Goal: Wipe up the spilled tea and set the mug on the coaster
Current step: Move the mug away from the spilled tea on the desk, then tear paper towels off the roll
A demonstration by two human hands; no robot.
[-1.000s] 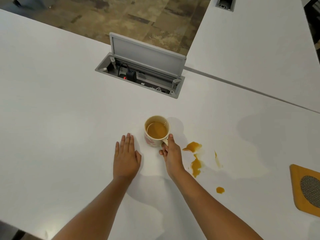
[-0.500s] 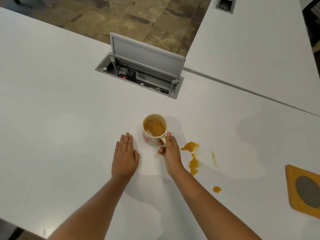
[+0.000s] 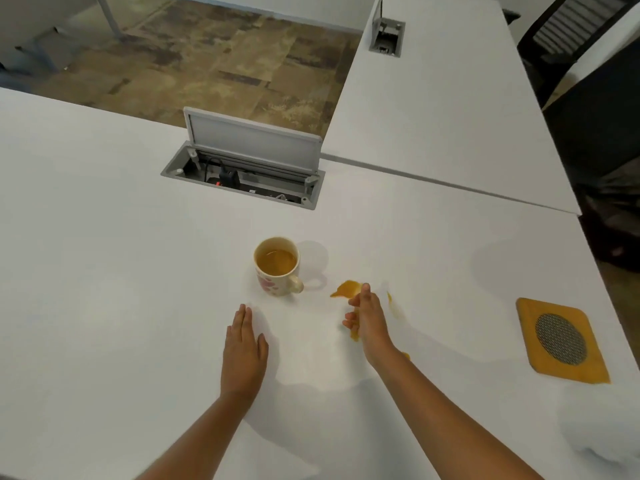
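Note:
A cream mug (image 3: pixel 277 268) with pink flowers stands upright on the white table (image 3: pixel 104 254), holding tea, its handle pointing right. My left hand (image 3: pixel 243 348) lies flat on the table, below and left of the mug. My right hand (image 3: pixel 367 318) hovers to the mug's right, over the orange tea spill (image 3: pixel 346 289), fingers loosely bent and holding nothing. It hides part of the spill; a small drop (image 3: pixel 406 356) shows by my wrist. The yellow square coaster (image 3: pixel 561 339) with a grey mesh circle lies at the far right.
An open grey cable box (image 3: pixel 242 174) with plugs is set into the table behind the mug. A second white table (image 3: pixel 433 116) adjoins at the back right, with its own cable box (image 3: pixel 386 38). A dark chair (image 3: pixel 568 32) stands at the far right.
My right hand let go of the mug's handle and moved right, over the spill. The mug stays on the table. My left hand has not moved.

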